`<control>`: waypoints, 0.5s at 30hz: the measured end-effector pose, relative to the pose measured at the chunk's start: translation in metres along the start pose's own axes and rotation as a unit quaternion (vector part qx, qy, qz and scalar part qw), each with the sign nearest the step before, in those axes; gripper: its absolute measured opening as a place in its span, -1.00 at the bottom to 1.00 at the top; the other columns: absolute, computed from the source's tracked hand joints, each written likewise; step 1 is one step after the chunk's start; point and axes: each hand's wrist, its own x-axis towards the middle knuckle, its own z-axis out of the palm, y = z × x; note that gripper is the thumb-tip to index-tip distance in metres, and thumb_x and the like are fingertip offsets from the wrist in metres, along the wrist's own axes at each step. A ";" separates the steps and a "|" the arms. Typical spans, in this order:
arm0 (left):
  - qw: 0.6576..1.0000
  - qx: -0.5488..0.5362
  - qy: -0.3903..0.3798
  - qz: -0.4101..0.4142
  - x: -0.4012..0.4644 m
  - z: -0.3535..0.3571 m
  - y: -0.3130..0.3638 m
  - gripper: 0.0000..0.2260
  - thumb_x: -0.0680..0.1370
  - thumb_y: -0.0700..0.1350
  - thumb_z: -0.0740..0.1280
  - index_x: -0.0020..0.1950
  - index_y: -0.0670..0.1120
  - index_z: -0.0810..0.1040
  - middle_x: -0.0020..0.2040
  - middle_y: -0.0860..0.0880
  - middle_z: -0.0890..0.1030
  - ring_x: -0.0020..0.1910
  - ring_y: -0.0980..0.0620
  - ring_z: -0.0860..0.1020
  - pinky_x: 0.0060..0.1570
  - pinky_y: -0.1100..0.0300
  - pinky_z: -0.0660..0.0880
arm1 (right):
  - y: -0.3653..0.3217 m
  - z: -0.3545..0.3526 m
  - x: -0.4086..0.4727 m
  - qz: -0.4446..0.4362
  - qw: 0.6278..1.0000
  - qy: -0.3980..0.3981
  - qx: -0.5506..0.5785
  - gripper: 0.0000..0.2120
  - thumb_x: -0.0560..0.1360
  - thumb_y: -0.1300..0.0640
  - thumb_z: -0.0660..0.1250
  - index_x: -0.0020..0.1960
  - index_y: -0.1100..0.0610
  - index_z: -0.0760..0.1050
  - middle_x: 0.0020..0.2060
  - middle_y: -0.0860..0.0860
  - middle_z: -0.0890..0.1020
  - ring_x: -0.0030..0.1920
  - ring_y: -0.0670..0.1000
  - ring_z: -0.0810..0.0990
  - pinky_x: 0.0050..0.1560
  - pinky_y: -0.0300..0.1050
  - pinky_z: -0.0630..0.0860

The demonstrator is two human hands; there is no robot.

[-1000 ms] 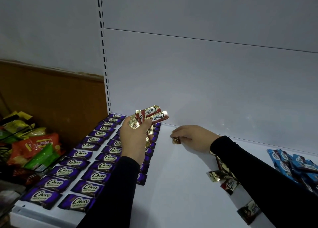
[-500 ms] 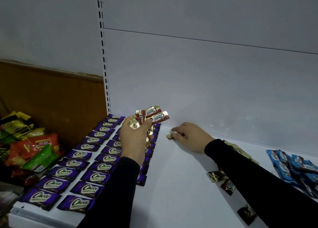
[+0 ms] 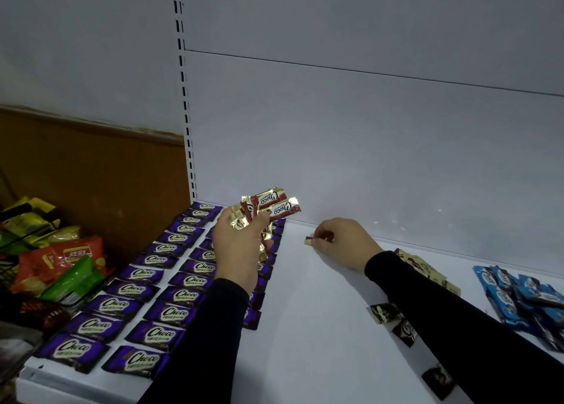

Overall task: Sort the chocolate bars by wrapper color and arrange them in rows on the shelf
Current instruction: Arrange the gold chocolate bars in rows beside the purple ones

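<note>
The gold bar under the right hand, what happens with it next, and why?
Probably the right hand lets go of the gold bar it pinches down on the shelf near the back, beside the purple rows, starting a gold row. The left hand holds more gold bars.

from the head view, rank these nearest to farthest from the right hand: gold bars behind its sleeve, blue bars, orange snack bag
1. gold bars, just right of the right hand, behind the sleeve
2. blue bars, piled at the shelf's right end
3. orange snack bag, far left, off the shelf
</note>
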 end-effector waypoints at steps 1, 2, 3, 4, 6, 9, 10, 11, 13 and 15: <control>1.000 0.001 0.000 0.000 0.000 0.000 0.000 -0.79 0.53 -0.18 0.47 0.11 0.01 0.57 0.01 -0.09 0.69 -0.17 -0.02 0.62 -0.32 0.15 0.52 | -0.001 0.001 0.002 -0.003 1.000 0.001 0.004 -0.83 0.53 -0.04 0.36 -0.08 0.05 0.61 -0.18 -0.09 0.57 -0.10 -0.05 0.51 -0.13 -0.23 0.38; 1.000 0.002 0.000 -0.002 0.000 0.000 0.001 -0.78 0.53 -0.18 0.47 0.13 0.00 0.57 0.02 -0.09 0.69 -0.16 -0.03 0.62 -0.30 0.14 0.53 | -0.002 0.002 0.004 -0.009 1.000 0.004 0.003 -0.81 0.53 -0.04 0.36 -0.07 0.07 0.63 -0.18 -0.08 0.57 -0.09 -0.05 0.52 -0.11 -0.21 0.40; 1.000 0.001 0.000 -0.002 0.000 0.000 0.001 -0.79 0.53 -0.18 0.47 0.12 0.00 0.57 0.01 -0.08 0.69 -0.16 -0.02 0.62 -0.30 0.14 0.54 | -0.003 0.002 0.006 -0.016 1.000 0.008 -0.002 -0.79 0.53 -0.05 0.36 -0.06 0.08 0.65 -0.18 -0.06 0.57 -0.08 -0.04 0.53 -0.07 -0.18 0.42; 1.000 -0.002 -0.001 -0.004 0.000 0.000 0.001 -0.81 0.53 -0.19 0.47 0.08 0.02 0.57 -0.01 -0.07 0.69 -0.20 0.00 0.63 -0.33 0.15 0.54 | -0.003 0.002 0.007 -0.022 1.000 0.014 -0.006 -0.79 0.52 -0.06 0.36 -0.06 0.08 0.65 -0.17 -0.06 0.56 -0.08 -0.04 0.52 -0.05 -0.16 0.43; 1.000 -0.001 -0.002 -0.003 0.000 0.000 0.001 -0.83 0.53 -0.20 0.46 0.04 0.03 0.56 -0.04 -0.08 0.68 -0.30 0.04 0.60 -0.42 0.19 0.52 | -0.002 0.000 0.006 -0.025 0.999 0.025 -0.009 -0.79 0.51 -0.09 0.36 -0.10 0.04 0.63 -0.17 -0.07 0.57 -0.09 -0.06 0.51 -0.05 -0.15 0.43; 1.000 0.005 -0.001 0.002 0.001 -0.001 0.001 -0.83 0.53 -0.19 0.46 0.06 0.01 0.57 -0.06 -0.08 0.68 -0.34 0.06 0.59 -0.45 0.21 0.50 | 0.006 -0.003 -0.002 -0.024 0.999 0.011 -0.021 -0.89 0.49 -0.06 0.34 -0.17 -0.07 0.58 -0.21 -0.13 0.55 -0.12 -0.09 0.50 -0.09 -0.19 0.42; 1.000 0.001 0.000 0.000 0.001 -0.001 0.001 -0.83 0.53 -0.19 0.46 0.06 0.01 0.57 -0.08 -0.07 0.68 -0.34 0.06 0.60 -0.44 0.20 0.52 | 0.008 -0.004 -0.004 -0.024 0.999 0.007 -0.025 -0.91 0.50 -0.01 0.33 -0.16 -0.07 0.58 -0.21 -0.14 0.55 -0.12 -0.09 0.51 -0.09 -0.19 0.43; 1.000 -0.005 0.000 -0.002 0.001 -0.001 0.000 -0.83 0.53 -0.20 0.46 0.04 0.02 0.56 -0.08 -0.06 0.68 -0.32 0.05 0.61 -0.42 0.18 0.54 | 0.010 -0.003 -0.005 -0.024 0.999 0.007 -0.027 -0.91 0.51 0.03 0.33 -0.14 -0.05 0.60 -0.20 -0.13 0.55 -0.12 -0.08 0.51 -0.08 -0.18 0.44; 1.000 -0.010 0.005 -0.003 0.002 -0.001 -0.001 -0.81 0.53 -0.20 0.47 0.00 0.06 0.55 -0.06 -0.04 0.68 -0.23 0.02 0.65 -0.31 0.12 0.59 | 0.010 -0.002 -0.001 -0.028 0.999 0.017 -0.029 -0.88 0.53 0.08 0.32 -0.10 0.00 0.63 -0.19 -0.07 0.57 -0.12 -0.04 0.52 -0.05 -0.12 0.47; 1.000 -0.010 0.009 -0.003 0.003 -0.001 -0.001 -0.80 0.52 -0.21 0.47 0.00 0.06 0.55 -0.04 -0.04 0.69 -0.18 0.00 0.66 -0.30 0.11 0.60 | 0.008 0.001 0.007 -0.038 0.998 0.023 -0.043 -0.86 0.54 0.10 0.31 -0.07 0.05 0.65 -0.17 0.02 0.58 -0.11 0.03 0.53 -0.04 -0.05 0.48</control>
